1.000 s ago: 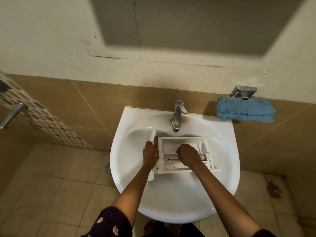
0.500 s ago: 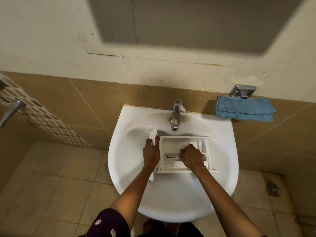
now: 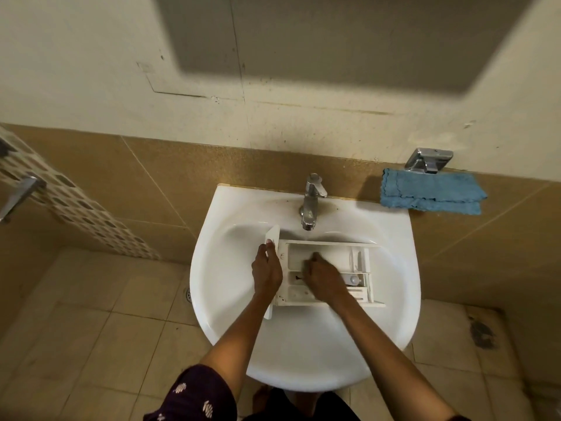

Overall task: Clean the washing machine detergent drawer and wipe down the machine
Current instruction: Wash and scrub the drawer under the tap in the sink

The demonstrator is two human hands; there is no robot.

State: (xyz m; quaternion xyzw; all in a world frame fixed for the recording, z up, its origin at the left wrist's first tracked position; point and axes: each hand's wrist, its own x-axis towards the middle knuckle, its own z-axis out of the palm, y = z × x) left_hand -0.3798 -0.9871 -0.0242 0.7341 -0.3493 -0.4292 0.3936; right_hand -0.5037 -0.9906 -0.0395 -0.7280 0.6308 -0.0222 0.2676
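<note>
detergent drawer (image 3: 328, 256): white, lies across the sink (image 3: 303, 354) bowl, just below the tap (image 3: 311, 205) spout, open side up.
front panel (image 3: 271, 238): at the drawer's 9 o'clock end, tilted up off the bowl.
left hand (image 3: 267, 271): clamped on the front-panel end, steadying the drawer.
right hand (image 3: 323, 279): curled inside the compartments, knuckles up, fingers pressed into the middle section; cannot tell if it holds a brush or sponge, nothing shows.
water: no stream visible from the tap.
residue: dark speck in the narrow middle channel, just left of the right hand.
blue cloth (image 3: 431, 194): folded on the ledge at 2 o'clock from the sink, under a chrome holder (image 3: 428, 161); likely for the machine wipe-down later.
step (my read): hand-scrubbing compartments.
do it well: keep the left grip firm so the drawer doesn't slide; work corners and divider edges; rinse under the tap after.
</note>
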